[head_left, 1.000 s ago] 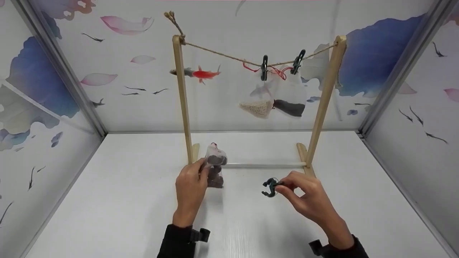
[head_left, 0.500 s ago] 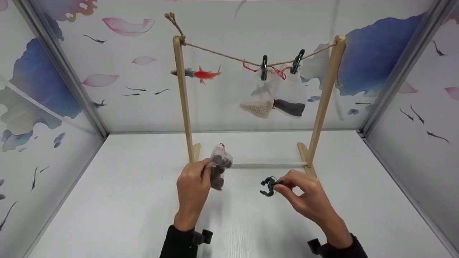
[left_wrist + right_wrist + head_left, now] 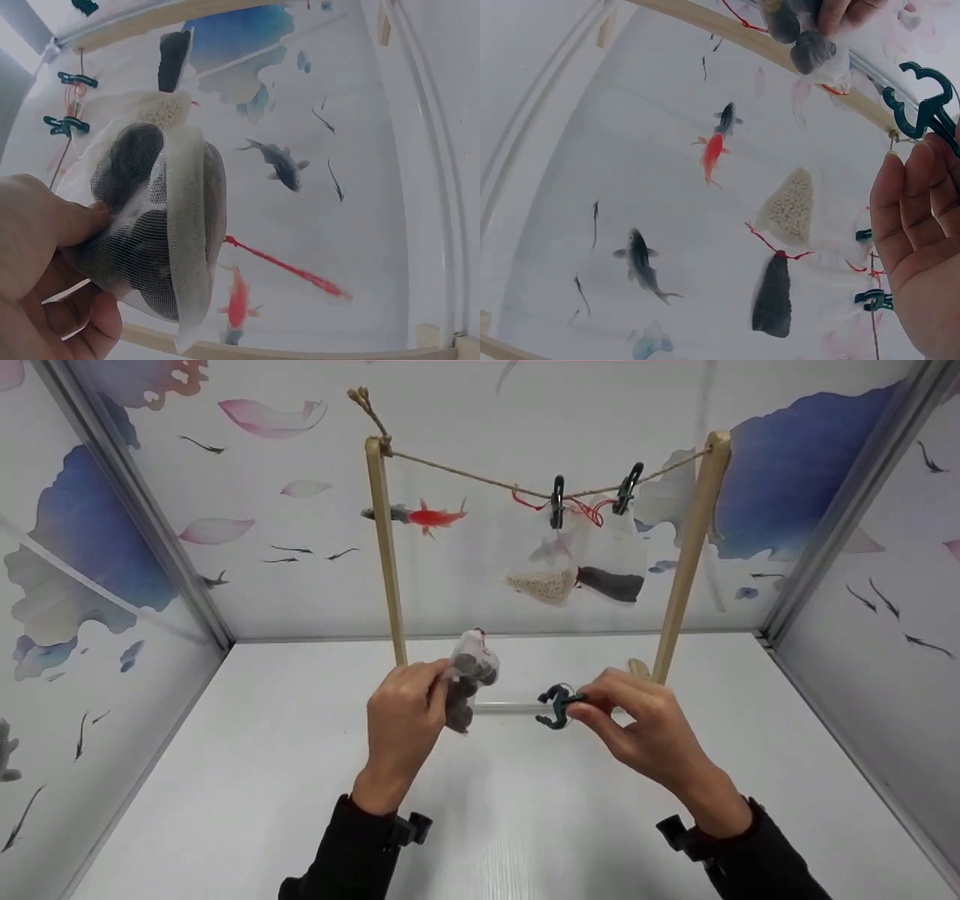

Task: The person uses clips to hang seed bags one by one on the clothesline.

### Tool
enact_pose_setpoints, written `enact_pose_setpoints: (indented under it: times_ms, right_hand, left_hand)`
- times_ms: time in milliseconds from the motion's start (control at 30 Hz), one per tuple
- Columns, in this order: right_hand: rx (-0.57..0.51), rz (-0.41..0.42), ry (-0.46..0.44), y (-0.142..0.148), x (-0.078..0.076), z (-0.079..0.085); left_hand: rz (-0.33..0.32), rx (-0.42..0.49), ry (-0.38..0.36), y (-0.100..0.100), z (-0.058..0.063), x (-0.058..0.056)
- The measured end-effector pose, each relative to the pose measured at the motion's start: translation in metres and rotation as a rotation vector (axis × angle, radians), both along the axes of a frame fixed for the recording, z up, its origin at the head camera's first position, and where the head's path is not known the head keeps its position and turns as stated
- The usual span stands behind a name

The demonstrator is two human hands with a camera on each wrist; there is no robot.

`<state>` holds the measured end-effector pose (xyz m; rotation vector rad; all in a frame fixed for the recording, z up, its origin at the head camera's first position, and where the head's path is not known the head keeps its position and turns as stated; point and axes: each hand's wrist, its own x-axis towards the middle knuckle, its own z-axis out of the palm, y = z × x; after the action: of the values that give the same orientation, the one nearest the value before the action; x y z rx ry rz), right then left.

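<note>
In the head view my left hand (image 3: 401, 720) pinches a white mesh drawstring bag (image 3: 474, 658) between thumb and fingers. Dark round lumps, like stones, show through its mesh, and a red cord trails from it in the left wrist view. My right hand (image 3: 652, 727) pinches the handles of a dark green clip (image 3: 556, 711), whose curved jaws are spread apart with nothing between them. Both hands are raised in front of a wooden frame, below its rope line (image 3: 465, 474). The bag and the clip are a short gap apart.
Two dark clips, a left clip (image 3: 557, 502) and a right clip (image 3: 627, 489), hold bags on the rope: one with pale grains (image 3: 541, 585), one with dark filling (image 3: 611, 583). Wooden posts (image 3: 386, 547) stand either side, joined low by a pale rod (image 3: 510, 708). Printed walls surround the white table (image 3: 262, 780).
Both hands have risen and moved forward toward the frame, carrying the mesh bag and the clip. The mesh bag has also shifted right, closer to the clip. The hanging bags have stayed in place.
</note>
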<state>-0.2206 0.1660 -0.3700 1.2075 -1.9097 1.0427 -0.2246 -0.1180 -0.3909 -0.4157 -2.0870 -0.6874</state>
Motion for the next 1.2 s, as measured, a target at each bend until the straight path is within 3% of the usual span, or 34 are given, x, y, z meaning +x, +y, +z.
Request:
enact_pose_setpoints:
  times_ms: [233,433,667,800,967,1200]
  right_hand:
    - [0.071,-0.050,0.080,-0.014,-0.013,0.059]
    - [0.056,-0.072,0.197,-0.032,-0.029,0.114]
    - [0.131,-0.218,0.306,-0.042,-0.061,0.172]
    - [0.203,-0.312,0.226,-0.048,-0.080,0.191]
    - [0.298,-0.442,0.024,-0.061,-0.100,0.204]
    - [0.304,-0.463,-0.165,-0.066,-0.115,0.205]
  left_hand:
    - [-0.041,-0.048,0.065,0.000,0.045,-0.022]
    - [-0.052,-0.079,0.118,-0.003,0.085,-0.042]
    - [-0.030,-0.224,0.134,0.000,0.117,-0.060]
    - [-0.024,-0.282,0.165,-0.001,0.125,-0.067]
    - [-0.005,-0.317,0.188,-0.003,0.129,-0.074]
    - [0.035,-0.330,0.179,-0.006,0.129,-0.082]
